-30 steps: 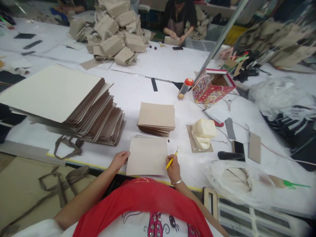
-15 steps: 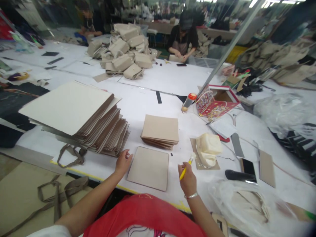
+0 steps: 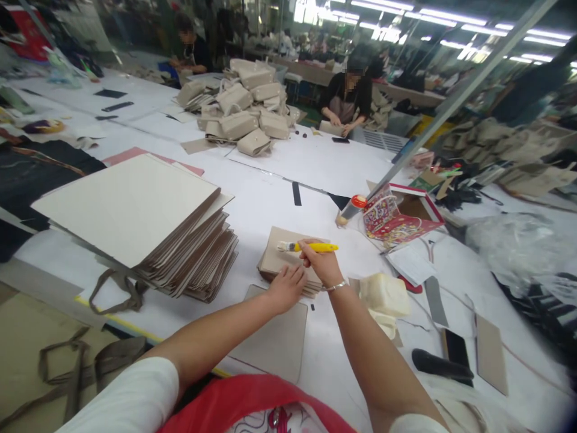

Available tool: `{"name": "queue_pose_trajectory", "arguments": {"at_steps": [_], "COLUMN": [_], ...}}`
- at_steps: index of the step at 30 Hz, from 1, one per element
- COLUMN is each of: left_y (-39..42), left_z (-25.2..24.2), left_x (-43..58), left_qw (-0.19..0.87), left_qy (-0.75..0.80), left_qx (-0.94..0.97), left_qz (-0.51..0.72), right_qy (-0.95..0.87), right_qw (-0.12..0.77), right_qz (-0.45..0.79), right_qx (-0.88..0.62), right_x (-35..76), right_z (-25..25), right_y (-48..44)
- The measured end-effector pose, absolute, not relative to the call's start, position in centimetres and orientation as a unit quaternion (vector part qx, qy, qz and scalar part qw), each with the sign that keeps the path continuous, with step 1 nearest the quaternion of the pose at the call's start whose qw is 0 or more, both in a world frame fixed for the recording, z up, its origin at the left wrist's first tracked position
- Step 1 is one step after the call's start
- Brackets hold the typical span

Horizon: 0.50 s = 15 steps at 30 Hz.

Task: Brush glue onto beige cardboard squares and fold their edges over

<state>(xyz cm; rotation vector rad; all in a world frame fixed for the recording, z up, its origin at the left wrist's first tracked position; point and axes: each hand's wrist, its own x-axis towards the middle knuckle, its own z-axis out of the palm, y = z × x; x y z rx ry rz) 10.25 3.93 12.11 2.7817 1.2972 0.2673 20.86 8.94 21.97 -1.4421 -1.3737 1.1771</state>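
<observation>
My right hand (image 3: 318,263) is closed on a yellow-handled brush (image 3: 306,246), held level over a small stack of tan boards (image 3: 282,258), bristles pointing left. My left hand (image 3: 286,287) rests on the near edge of that stack, fingers spread. A single pale board (image 3: 277,337) lies on the white table (image 3: 270,186) just in front of me, partly under my left forearm. A cream tub of glue (image 3: 383,294) sits to the right of my right wrist.
A tall fanned stack of large boards (image 3: 135,222) fills the left. A red patterned box (image 3: 396,216) and a red-capped bottle (image 3: 351,207) stand behind the small stack. A phone (image 3: 455,349) and dark strips lie at right. Beige bags (image 3: 243,114) are piled far back; another person (image 3: 347,96) works beyond.
Both hands left the single board and reached forward to the small stack. The brush swung from pointing up to lying level, bristles left. The camera tilted up.
</observation>
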Motion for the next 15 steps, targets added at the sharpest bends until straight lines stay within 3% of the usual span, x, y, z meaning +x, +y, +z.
{"name": "queue_pose_trajectory", "arguments": {"at_steps": [6,10,15], "left_y": [4.6,6.6,8.4], "left_z": [11.8,13.1,14.6], "left_x": [7.3,3.9,1.4], "left_qw": [0.006,0.019,0.049], "left_qy": [0.379,0.437,0.423], "left_qx": [0.918,0.890,0.902], "left_qz": [0.113,0.129,0.067], "right_qy": [-0.508,-0.500,-0.540], "right_qw": [0.474,0.551,0.510], "right_qz": [0.404,0.332,0.292], "right_qx": [-0.595,-0.581,-0.603], "right_x": [21.3,23.8,28.8], "right_z": [21.5,21.4,18.7], "right_y": [10.5,10.2,7.4]}}
